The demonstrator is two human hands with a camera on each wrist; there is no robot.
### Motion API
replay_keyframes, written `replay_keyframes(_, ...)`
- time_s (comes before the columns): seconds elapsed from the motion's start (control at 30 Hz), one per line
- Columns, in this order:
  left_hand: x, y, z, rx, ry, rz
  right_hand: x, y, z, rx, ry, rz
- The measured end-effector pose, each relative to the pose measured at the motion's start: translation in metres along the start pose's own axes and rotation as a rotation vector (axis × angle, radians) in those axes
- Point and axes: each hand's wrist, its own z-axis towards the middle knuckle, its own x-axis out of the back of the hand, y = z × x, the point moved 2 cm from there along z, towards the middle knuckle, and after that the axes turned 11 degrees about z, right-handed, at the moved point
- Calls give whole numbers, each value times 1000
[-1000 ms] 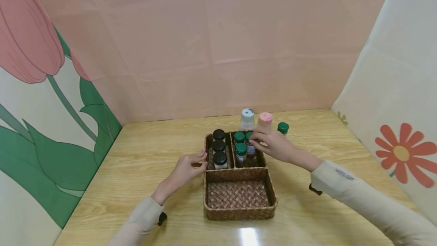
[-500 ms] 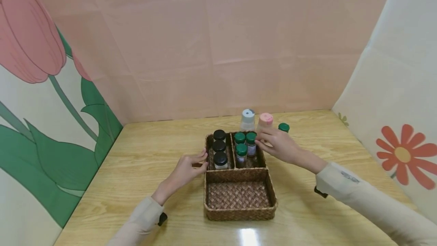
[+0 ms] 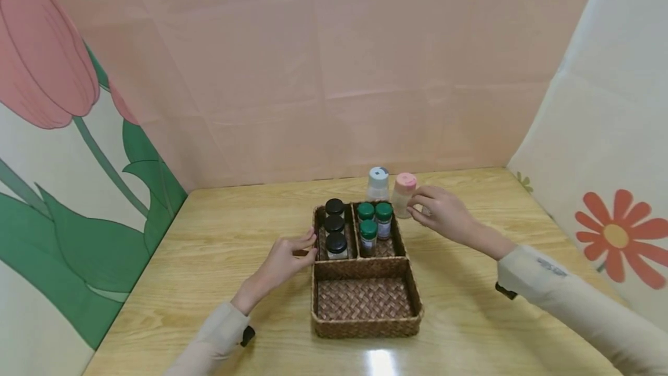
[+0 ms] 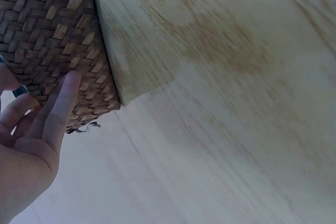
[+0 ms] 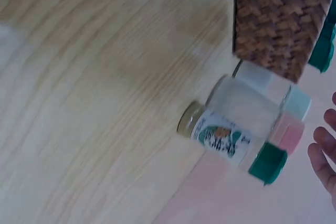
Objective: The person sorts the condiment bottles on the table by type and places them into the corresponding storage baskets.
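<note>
A brown woven basket (image 3: 367, 325) with three compartments stands on the table. My left hand (image 3: 286, 257) touches its left side, the fingers lying along the woven wall (image 4: 86, 85) in the left wrist view. Three black-capped jars (image 3: 336, 242) fill the back left compartment. In the back right one are three green-capped jars (image 3: 368, 230). My right hand (image 3: 440, 213) is in the air right of the basket, fingers slightly bent, holding nothing. Close to it in the right wrist view stands another green-capped jar (image 5: 223, 139) with a printed label, which the hand hides in the head view.
Behind the basket stand a shaker with a pale blue cap (image 3: 378, 181) and one with a pink cap (image 3: 405, 190). The wooden table (image 3: 235, 213) meets a pink cloth backdrop (image 3: 313, 74) at the back and patterned cloths at both sides.
My right hand has let go of a green-capped jar in the back right compartment and moved right, over the jar outside the basket. The left hand stays on the basket.
</note>
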Motion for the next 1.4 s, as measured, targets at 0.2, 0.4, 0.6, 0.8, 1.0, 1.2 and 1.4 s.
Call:
replay_keyframes(0.2, -1, -1, 0, 8, -13, -12, 11, 12, -3, -10, -21, -42)
replay_keyframes(0.4, -1, -3, 0, -2, -4, -15, 19, 22, -7, -56, -23, -35)
replay_keyframes(0.6, 0, -3, 0, 4, -3, 7, 21, 28, -13, -165, -52, -58)
replay_keyframes(0.8, 0, -1, 1, -4, 1, -8, 23, 31, -19, -271, -83, -85)
replay_keyframes(1.0, -1, -2, 1, -1, 2, -31, 22, 37, -26, -374, -130, -116)
replay_keyframes(1.2, -2, -2, 1, 5, 0, -32, 22, 41, -32, -484, -196, -93)
replay_keyframes(1.4, -1, -2, 1, 9, -2, -30, 22, 44, -33, -563, -241, -66)
